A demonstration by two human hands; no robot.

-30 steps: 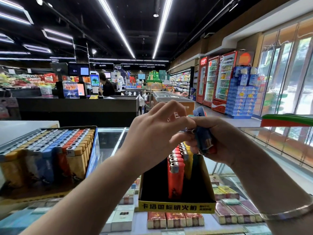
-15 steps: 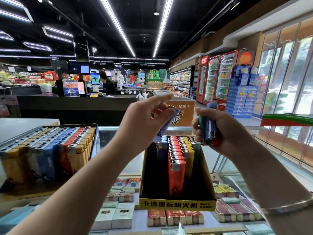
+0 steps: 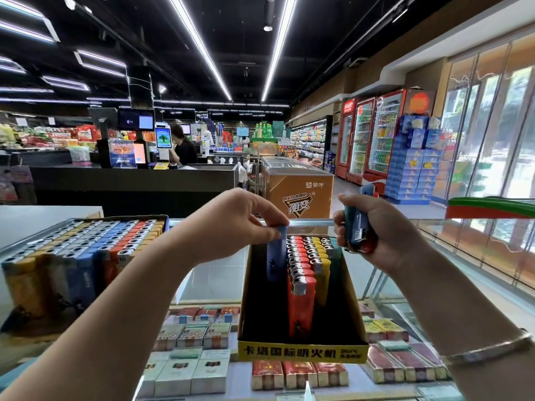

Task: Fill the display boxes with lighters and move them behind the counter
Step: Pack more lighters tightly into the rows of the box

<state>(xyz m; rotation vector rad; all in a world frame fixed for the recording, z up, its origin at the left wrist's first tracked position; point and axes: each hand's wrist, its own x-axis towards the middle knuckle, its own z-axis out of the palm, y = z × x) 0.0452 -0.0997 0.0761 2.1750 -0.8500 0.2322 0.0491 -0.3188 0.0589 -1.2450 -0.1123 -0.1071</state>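
A yellow-fronted display box [image 3: 301,351] stands on the glass counter [image 3: 214,273], partly filled with rows of red, yellow and green lighters [image 3: 304,256]. My left hand [image 3: 231,224] pinches the top of a blue lighter [image 3: 276,256] that stands upright in the box's empty left column. My right hand [image 3: 373,230] hovers above the box's right rear corner and grips a bunch of lighters [image 3: 357,227], blue, teal and red. A second display box [image 3: 78,250], full of lighters, sits on the counter at the left.
Cigarette packs [image 3: 197,369] lie under the glass below the box. A black checkout counter [image 3: 133,183] with a person at a screen stands behind. An orange freezer chest [image 3: 298,192] and drink fridges [image 3: 376,137] are farther back on the right.
My left hand took a blue lighter from the bunch in my right hand and lowered it into the box's left column. My right hand drifted right, apart from the left.
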